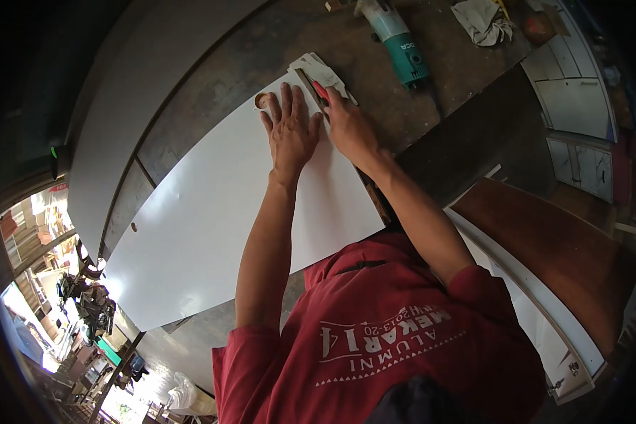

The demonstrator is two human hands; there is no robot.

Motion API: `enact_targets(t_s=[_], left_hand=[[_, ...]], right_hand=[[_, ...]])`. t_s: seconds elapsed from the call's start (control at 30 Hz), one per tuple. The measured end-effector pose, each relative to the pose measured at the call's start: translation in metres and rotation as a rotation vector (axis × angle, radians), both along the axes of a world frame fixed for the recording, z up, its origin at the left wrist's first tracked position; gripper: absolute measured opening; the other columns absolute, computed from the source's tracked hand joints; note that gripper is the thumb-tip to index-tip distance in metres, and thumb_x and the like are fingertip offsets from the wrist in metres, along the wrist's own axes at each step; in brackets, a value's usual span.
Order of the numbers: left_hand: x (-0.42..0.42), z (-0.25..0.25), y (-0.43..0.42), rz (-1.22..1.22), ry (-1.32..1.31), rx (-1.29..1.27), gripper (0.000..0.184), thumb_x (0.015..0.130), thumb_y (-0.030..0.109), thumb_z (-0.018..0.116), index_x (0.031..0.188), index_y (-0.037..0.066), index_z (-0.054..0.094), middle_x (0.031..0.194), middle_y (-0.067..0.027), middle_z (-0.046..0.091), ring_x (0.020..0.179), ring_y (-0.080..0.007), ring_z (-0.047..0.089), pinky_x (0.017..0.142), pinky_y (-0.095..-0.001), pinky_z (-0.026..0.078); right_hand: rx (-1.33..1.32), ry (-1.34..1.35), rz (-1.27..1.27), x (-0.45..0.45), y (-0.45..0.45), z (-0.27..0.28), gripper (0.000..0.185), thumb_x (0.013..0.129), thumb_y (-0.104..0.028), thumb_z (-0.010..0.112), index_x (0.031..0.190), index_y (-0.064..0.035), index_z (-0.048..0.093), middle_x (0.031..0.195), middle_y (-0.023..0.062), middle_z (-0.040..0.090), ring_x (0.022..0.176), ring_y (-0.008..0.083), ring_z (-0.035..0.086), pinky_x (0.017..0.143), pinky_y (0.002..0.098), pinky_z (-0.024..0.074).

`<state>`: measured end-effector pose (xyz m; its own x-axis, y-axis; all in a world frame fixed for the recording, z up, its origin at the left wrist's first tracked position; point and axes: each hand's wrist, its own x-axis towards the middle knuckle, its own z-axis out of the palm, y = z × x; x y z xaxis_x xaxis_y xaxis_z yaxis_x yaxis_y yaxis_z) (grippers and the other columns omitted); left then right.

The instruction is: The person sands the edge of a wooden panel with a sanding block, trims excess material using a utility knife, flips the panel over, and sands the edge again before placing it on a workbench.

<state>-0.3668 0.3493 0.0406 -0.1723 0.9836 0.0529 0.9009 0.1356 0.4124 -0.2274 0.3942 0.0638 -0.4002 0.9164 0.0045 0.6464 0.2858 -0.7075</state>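
A large white panel point(212, 205) lies on the dark workbench in front of me. My left hand point(290, 134) rests flat on it near the far end, fingers spread, beside a round hole point(262, 102) by the edge. At the panel's right edge, my right hand point(348, 127) is closed around a slim red-handled tool point(321, 91); its working end is too small to make out. A narrow dark strip point(306, 81) runs along the edge just ahead of that hand. Pale scrap pieces point(328, 74) lie beyond the far corner.
On the workbench point(254, 42) lie a green power tool point(401, 53) and a crumpled grey cloth point(483, 22). A brown-faced panel with white edges point(537, 247) stands low on the right. White cabinets point(572, 106) are further back. Cluttered shelving point(85, 311) fills the lower left.
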Motion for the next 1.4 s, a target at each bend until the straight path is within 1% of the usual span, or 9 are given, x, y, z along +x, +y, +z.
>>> enact_targets(t_s=[0.3, 0.43, 0.6, 0.9, 1.17, 1.23, 1.27, 1.33, 1.4], left_hand=[[0.000, 0.000, 0.002, 0.013, 0.034, -0.014, 0.070, 0.096, 0.039, 0.057, 0.153, 0.005, 0.035, 0.163, -0.0169, 0.027, 0.149, -0.0451, 0.020, 0.118, -0.0634, 0.019], [0.001, -0.002, 0.001, 0.023, 0.025, -0.002, 0.069, 0.096, 0.040, 0.057, 0.152, 0.005, 0.036, 0.162, -0.0162, 0.028, 0.149, -0.0446, 0.020, 0.118, -0.0635, 0.019], [0.002, -0.003, 0.000, 0.028, 0.005, 0.014, 0.069, 0.097, 0.039, 0.056, 0.153, 0.005, 0.036, 0.162, -0.0162, 0.028, 0.150, -0.0443, 0.019, 0.118, -0.0636, 0.018], [0.001, -0.004, 0.001, 0.030, 0.006, 0.000, 0.070, 0.096, 0.039, 0.058, 0.153, 0.005, 0.035, 0.162, -0.0160, 0.027, 0.150, -0.0441, 0.019, 0.118, -0.0636, 0.018], [-0.015, -0.004, -0.044, 0.004, -0.124, 0.073, 0.061, 0.092, 0.019, 0.065, 0.148, 0.008, 0.044, 0.160, -0.0172, 0.031, 0.149, -0.0429, 0.022, 0.119, -0.0604, 0.019], [-0.011, -0.004, -0.093, 0.064, -0.137, 0.069, 0.060, 0.092, 0.019, 0.065, 0.147, 0.008, 0.045, 0.162, -0.0176, 0.029, 0.150, -0.0427, 0.021, 0.120, -0.0594, 0.018], [-0.005, -0.001, -0.122, 0.118, -0.167, 0.039, 0.060, 0.093, 0.020, 0.064, 0.148, 0.008, 0.045, 0.163, -0.0173, 0.027, 0.151, -0.0421, 0.019, 0.120, -0.0591, 0.016], [0.012, 0.002, -0.181, 0.252, -0.176, 0.023, 0.062, 0.094, 0.023, 0.063, 0.150, 0.007, 0.043, 0.164, -0.0166, 0.026, 0.152, -0.0386, 0.018, 0.121, -0.0571, 0.011], [0.040, -0.001, -0.236, 0.472, -0.182, 0.096, 0.069, 0.089, 0.018, 0.067, 0.151, 0.004, 0.039, 0.160, -0.0231, 0.029, 0.152, -0.0378, 0.021, 0.122, -0.0508, 0.017]], right_hand=[[0.103, -0.180, 0.014, -0.027, 0.015, -0.015, 0.034, 0.089, -0.008, 0.061, 0.118, 0.0052, 0.049, 0.089, 0.0280, 0.069, 0.081, 0.0431, 0.071, 0.067, 0.0484, 0.0587], [-0.033, -0.208, 0.025, -0.017, 0.006, -0.002, 0.030, 0.088, -0.005, 0.060, 0.114, 0.0046, 0.049, 0.084, 0.0279, 0.069, 0.080, 0.0444, 0.070, 0.068, 0.0506, 0.0580], [-0.182, -0.117, 0.028, 0.015, -0.029, 0.004, 0.019, 0.097, -0.004, 0.052, 0.112, 0.0042, 0.044, 0.084, 0.0336, 0.065, 0.085, 0.0525, 0.063, 0.068, 0.0587, 0.0507], [-0.274, -0.188, 0.040, 0.056, -0.061, 0.019, 0.023, 0.100, -0.013, 0.053, 0.118, -0.0025, 0.045, 0.081, 0.0325, 0.065, 0.084, 0.0520, 0.063, 0.068, 0.0598, 0.0492], [-0.024, -0.274, -0.196, 0.092, -0.010, 0.000, 0.025, 0.101, -0.023, 0.055, 0.117, -0.0041, 0.049, 0.081, 0.0252, 0.069, 0.083, 0.0447, 0.068, 0.068, 0.0548, 0.0522], [0.649, -0.256, -0.188, 0.092, 0.002, 0.001, 0.025, 0.101, -0.025, 0.056, 0.111, -0.0018, 0.055, 0.085, 0.0245, 0.070, 0.086, 0.0422, 0.069, 0.073, 0.0511, 0.0532], [0.655, -0.240, -0.170, 0.089, 0.004, -0.001, 0.025, 0.101, -0.025, 0.056, 0.111, -0.0018, 0.055, 0.085, 0.0245, 0.070, 0.086, 0.0422, 0.069, 0.073, 0.0511, 0.0532], [-0.009, 0.075, -0.011, 0.079, 0.001, -0.008, 0.032, 0.096, -0.030, 0.063, 0.101, 0.0014, 0.062, 0.089, 0.0238, 0.070, 0.088, 0.0409, 0.069, 0.076, 0.0486, 0.0532], [-0.095, 0.029, 0.056, 0.064, -0.005, -0.021, 0.035, 0.093, -0.033, 0.068, 0.096, 0.0017, 0.064, 0.088, 0.0235, 0.070, 0.087, 0.0405, 0.069, 0.076, 0.0475, 0.0532]])
